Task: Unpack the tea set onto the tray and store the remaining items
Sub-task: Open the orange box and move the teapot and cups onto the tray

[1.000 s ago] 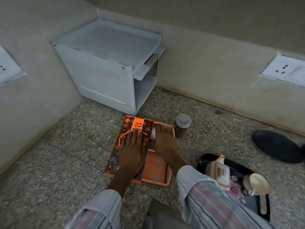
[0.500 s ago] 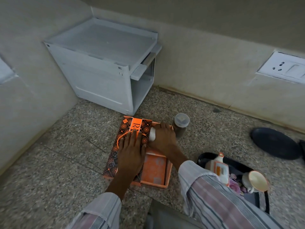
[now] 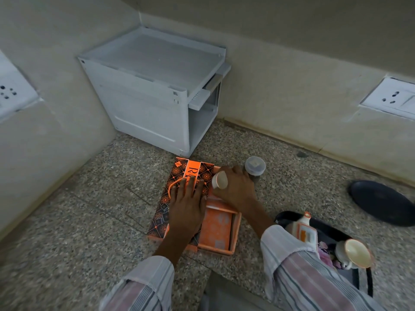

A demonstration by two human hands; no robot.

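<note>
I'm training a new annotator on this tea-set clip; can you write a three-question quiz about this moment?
1. True or false: the left hand lies flat on the patterned lid of the orange box.
2. What does the right hand grip?
A. the jar
B. a small cup
C. the teapot
3. Fill in: the teapot and a cup sit on the black ____.

Key:
1. True; its fingers are spread straight on the lid.
2. B; the small cup is held sideways above the box, while the jar stands on the floor behind the hand.
3. tray.
</note>
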